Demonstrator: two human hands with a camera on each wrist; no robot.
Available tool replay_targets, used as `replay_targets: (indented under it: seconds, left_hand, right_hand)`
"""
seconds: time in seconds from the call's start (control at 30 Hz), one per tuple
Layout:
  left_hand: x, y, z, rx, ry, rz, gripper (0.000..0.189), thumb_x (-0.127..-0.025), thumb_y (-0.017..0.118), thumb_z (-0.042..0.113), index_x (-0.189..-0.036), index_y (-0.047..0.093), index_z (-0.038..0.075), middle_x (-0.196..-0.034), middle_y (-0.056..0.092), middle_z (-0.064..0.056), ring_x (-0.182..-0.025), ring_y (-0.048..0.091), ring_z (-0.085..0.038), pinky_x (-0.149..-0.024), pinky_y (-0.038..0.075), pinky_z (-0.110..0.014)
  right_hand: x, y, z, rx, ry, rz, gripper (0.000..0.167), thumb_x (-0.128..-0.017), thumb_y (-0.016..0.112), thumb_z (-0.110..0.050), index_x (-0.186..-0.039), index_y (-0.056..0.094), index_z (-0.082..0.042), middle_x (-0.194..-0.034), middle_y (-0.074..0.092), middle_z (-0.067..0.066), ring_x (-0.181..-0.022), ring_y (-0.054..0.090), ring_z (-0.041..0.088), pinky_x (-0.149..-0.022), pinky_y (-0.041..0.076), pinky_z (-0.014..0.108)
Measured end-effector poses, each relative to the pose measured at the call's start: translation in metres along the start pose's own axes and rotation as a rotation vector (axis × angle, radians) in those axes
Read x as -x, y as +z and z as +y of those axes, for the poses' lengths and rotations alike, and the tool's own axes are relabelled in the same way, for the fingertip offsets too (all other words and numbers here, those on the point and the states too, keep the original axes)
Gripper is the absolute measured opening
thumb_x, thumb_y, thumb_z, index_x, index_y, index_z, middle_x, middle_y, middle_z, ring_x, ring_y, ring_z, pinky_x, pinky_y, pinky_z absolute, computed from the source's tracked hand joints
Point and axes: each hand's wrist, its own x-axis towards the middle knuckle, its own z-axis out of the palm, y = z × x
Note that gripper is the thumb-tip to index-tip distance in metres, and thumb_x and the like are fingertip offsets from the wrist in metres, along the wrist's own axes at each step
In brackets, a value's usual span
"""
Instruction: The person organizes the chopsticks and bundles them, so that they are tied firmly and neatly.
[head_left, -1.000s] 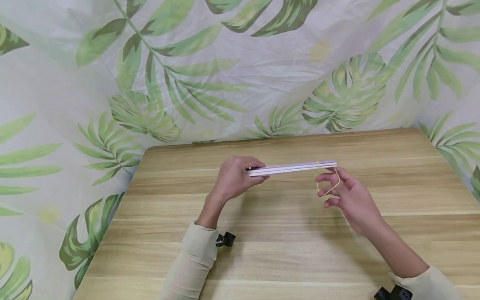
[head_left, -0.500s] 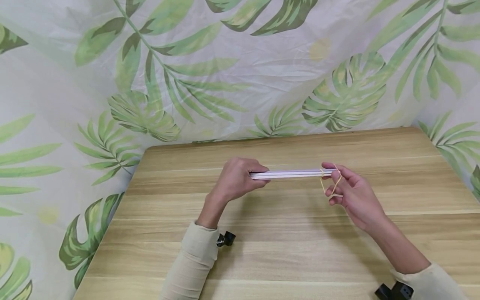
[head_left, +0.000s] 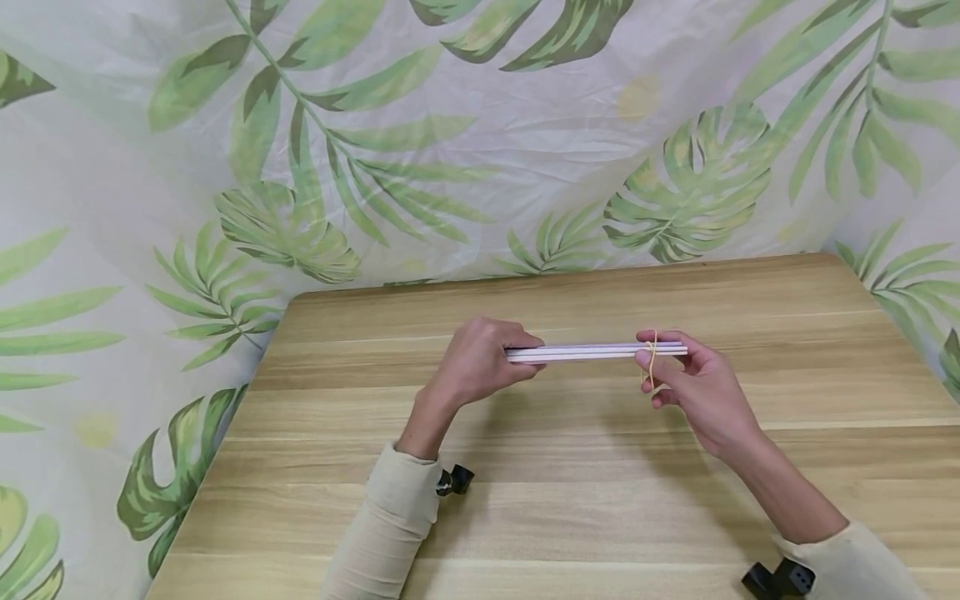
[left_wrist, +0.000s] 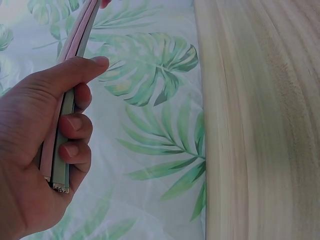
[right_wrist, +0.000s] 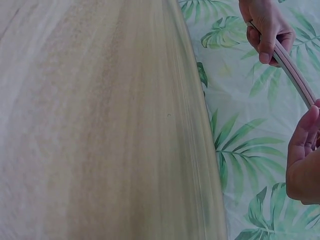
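A bundle of slim straight sticks (head_left: 588, 353), pale white and purple here, lies level above the table between both hands. My left hand (head_left: 471, 360) grips its left end. In the left wrist view the sticks (left_wrist: 61, 150) look pink and grey-green with patterned silvery ends, and the fingers curl round them. Near the right end, a yellow rubber band (head_left: 652, 371) is wound round the bundle, with a loop standing out over the right fingers. My right hand (head_left: 701, 396) pinches sticks and band there between thumb and fingers. The right wrist view shows this hand (right_wrist: 304, 165) partly cut off.
Beneath the hands spreads a wood-grain table (head_left: 570, 500). A leaf-patterned cloth (head_left: 555, 167) hangs behind its back edge and along the sides. Small black cameras (head_left: 456, 480) sit at both sleeve cuffs.
The bundle has come down slightly and shifted a little right. My right thumb and fingers have closed onto its right end, and the rubber band's wide hanging loop has become narrower.
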Motion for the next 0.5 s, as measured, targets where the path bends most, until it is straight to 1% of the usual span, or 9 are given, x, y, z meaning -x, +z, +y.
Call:
replay_targets:
  seconds: [0.2, 0.37, 0.5]
  left_hand:
    - [0.0017, -0.0047, -0.0010, -0.019, -0.025, -0.006, 0.010, -0.085, 0.090, 0.018, -0.093, 0.086, 0.024, -0.076, 0.072, 0.009, -0.060, 0.049, -0.002, -0.057, 0.039, -0.022]
    - [0.0025, -0.0062, -0.0021, -0.031, -0.058, -0.012, 0.012, -0.085, 0.091, 0.020, -0.095, 0.087, 0.024, -0.079, 0.076, 0.010, -0.062, 0.052, -0.003, -0.058, 0.041, -0.023]
    - [0.0024, -0.0055, -0.0029, -0.037, -0.077, -0.032, 0.012, -0.086, 0.091, 0.021, -0.097, 0.087, 0.023, -0.083, 0.078, 0.009, -0.063, 0.055, -0.004, -0.059, 0.043, -0.023]
  right_hand:
    - [0.0001, -0.0012, 0.0007, 0.000, -0.010, -0.011, 0.017, -0.102, 0.074, -0.011, -0.118, 0.075, -0.018, -0.092, 0.067, -0.003, -0.074, 0.069, 0.008, -0.059, 0.057, 0.023]
    - [-0.0018, -0.0037, 0.0019, -0.014, 0.002, -0.051, 0.016, -0.102, 0.072, -0.006, -0.113, 0.076, -0.016, -0.094, 0.071, -0.004, -0.078, 0.069, 0.008, -0.060, 0.057, 0.023]
    - [-0.0029, -0.0052, 0.0032, -0.054, 0.019, -0.065, 0.018, -0.102, 0.071, -0.003, -0.114, 0.071, -0.015, -0.099, 0.070, -0.005, -0.085, 0.069, 0.008, -0.062, 0.058, 0.023]
